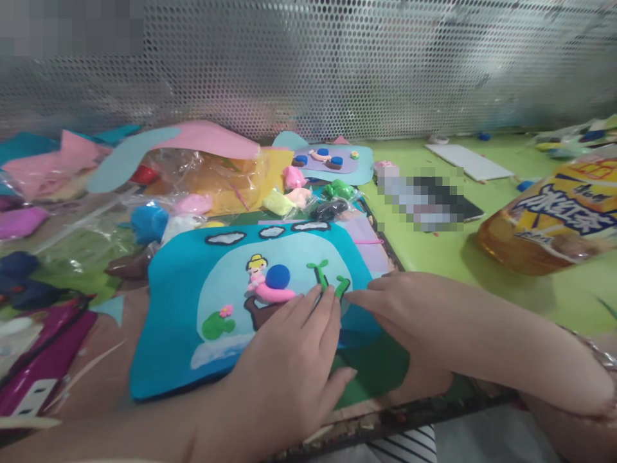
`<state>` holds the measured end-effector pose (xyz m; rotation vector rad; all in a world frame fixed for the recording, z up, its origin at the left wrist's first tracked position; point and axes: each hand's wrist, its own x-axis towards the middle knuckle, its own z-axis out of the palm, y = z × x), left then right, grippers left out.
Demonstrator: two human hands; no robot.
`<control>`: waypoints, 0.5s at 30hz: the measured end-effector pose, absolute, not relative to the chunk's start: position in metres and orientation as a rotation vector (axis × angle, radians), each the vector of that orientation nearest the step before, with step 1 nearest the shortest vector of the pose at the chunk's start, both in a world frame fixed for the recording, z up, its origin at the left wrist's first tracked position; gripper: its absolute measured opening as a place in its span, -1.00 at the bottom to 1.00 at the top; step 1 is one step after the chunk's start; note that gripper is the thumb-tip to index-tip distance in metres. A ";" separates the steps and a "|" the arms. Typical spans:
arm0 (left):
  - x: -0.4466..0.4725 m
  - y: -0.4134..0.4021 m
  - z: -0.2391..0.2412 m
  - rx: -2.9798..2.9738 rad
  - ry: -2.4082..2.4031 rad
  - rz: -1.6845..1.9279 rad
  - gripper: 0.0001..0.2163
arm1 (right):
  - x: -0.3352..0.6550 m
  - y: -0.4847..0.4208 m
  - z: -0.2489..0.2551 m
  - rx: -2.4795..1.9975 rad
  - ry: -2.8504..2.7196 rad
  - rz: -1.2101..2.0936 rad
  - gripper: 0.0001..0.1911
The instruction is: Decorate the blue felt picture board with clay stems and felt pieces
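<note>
A blue foam sheet (164, 308) lies before me with a clay picture on it. It shows a pink clay figure (272, 292) with a yellow hat, a round blue piece (278, 277), a brown boat-like shape (263, 315) and a green lily pad (218, 326) with a pink flower. My left hand (299, 354) rests flat over the lower right part, fingertips at the green clay sprout (321, 273) and hiding some of it. From the right, my right hand (409, 308) reaches in, its index finger stretched to the curled green stem (342, 285); its other fingers are partly hidden.
Bagged clay lumps, among them blue (149, 222) and green (339, 188), lie behind and left. A second clay picture (332, 161) is farther back. On the right are a dark phone-like slab (467, 207) and a tea bottle (544, 218) on its side. A perforated metal panel (308, 71) closes the back.
</note>
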<state>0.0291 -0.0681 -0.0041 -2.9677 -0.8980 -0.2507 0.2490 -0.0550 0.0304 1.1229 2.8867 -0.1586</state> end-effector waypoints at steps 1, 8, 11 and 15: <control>0.029 -0.068 -0.004 -2.968 -0.897 -0.255 -0.46 | 0.250 -0.055 0.031 1.128 2.883 -0.165 -0.82; 0.028 -0.068 -0.004 -2.965 -0.901 -0.255 -0.47 | 0.253 -0.050 0.034 1.179 2.881 -0.165 -0.81; 0.028 -0.068 -0.003 -2.966 -0.904 -0.244 -0.46 | 0.254 -0.049 0.033 1.169 2.878 -0.145 -0.79; 0.029 -0.067 -0.004 -2.956 -0.899 -0.261 -0.47 | 0.255 -0.049 0.032 1.131 2.877 -0.126 -0.79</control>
